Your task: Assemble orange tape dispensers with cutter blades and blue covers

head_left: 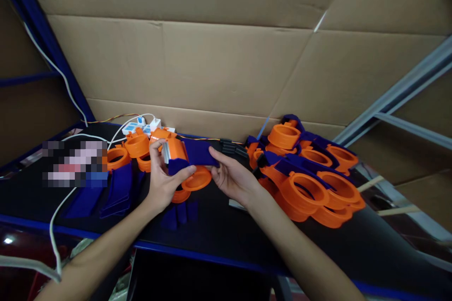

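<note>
A plastic tape dispenser, orange with a dark blue flat body [199, 151], is held up over the table between both hands. My left hand [163, 183] grips its orange end, where a silvery metal strip shows, with the thumb along the lower edge. My right hand [235, 176] pinches the far end of the blue part between thumb and fingers. Just below it, partly covered, is an orange ring [197, 179]; I cannot tell whether it belongs to the held piece. Several flat blue pieces [181, 216] lie on the table beneath.
Orange rings with blue handles [307, 190] are piled at the right. More orange rings [137, 145] and curved blue strips [118, 190] lie left. White power strips [132, 128] with cables stand at the back, before a cardboard wall [212, 66]. A white cable [52, 230] crosses the table's front edge.
</note>
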Demonstrator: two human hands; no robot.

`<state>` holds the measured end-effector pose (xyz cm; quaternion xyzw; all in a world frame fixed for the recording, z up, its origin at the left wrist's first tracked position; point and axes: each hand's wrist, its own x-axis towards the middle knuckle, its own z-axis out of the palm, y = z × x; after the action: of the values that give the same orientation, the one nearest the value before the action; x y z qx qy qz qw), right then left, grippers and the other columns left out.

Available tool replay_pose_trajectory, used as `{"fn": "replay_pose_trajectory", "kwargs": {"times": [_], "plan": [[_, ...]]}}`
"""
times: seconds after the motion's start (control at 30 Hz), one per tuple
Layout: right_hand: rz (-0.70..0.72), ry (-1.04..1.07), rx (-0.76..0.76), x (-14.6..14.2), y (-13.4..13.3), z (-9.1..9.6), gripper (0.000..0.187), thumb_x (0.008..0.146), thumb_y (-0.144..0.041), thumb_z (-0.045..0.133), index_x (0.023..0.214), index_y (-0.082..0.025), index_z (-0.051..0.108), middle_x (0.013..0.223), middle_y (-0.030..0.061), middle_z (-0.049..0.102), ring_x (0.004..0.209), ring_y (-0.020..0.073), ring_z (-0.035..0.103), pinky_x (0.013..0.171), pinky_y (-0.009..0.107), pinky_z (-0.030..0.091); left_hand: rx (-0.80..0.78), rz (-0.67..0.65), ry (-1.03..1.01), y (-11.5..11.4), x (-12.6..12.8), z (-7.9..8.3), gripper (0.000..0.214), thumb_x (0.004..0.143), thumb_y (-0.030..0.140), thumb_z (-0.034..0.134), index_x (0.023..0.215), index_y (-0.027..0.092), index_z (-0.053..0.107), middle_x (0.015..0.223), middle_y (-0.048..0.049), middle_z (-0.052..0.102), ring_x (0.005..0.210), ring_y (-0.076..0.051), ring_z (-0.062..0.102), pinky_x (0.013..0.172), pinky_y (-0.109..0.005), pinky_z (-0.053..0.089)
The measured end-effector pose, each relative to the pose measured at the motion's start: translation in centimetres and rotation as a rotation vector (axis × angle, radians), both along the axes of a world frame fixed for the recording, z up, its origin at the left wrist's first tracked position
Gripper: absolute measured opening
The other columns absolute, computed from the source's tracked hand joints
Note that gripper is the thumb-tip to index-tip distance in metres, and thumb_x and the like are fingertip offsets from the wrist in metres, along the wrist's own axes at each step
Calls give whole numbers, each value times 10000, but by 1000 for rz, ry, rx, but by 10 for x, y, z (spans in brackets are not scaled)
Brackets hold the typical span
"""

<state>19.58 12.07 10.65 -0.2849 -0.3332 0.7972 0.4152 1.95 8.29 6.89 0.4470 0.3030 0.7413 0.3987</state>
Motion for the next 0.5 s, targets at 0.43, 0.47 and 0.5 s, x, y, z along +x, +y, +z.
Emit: {"fn": "replay_pose_trajectory", "kwargs": {"times": [0.43,0.47,0.5], "plan": [[-89,-600,1244,14,-4,5,636,844,-343,800,1421,-323,534,1463,74,574,1377,250,510,1176,501,380,46,-31,45,-4,-2,4,710,594,211,916,1173,327,522,1037,6,581,922,-225,594,865,-375,472],[-108,-614,1291,14,-7,7,608,843,-338,802,1401,-322,560,1429,74,601,1341,253,542,1157,499,403,57,-45,41,-3,-2,4,718,583,208,918,1170,327,522,1066,-1,591,949,-237,600,878,-384,473],[-138,-633,1329,15,-9,8,575,848,-333,796,1382,-321,582,1402,72,620,1310,254,564,1140,498,420,75,-60,42,-3,-2,5,728,574,205,921,1170,327,519,1095,-9,599,985,-249,603,899,-394,471]]}}
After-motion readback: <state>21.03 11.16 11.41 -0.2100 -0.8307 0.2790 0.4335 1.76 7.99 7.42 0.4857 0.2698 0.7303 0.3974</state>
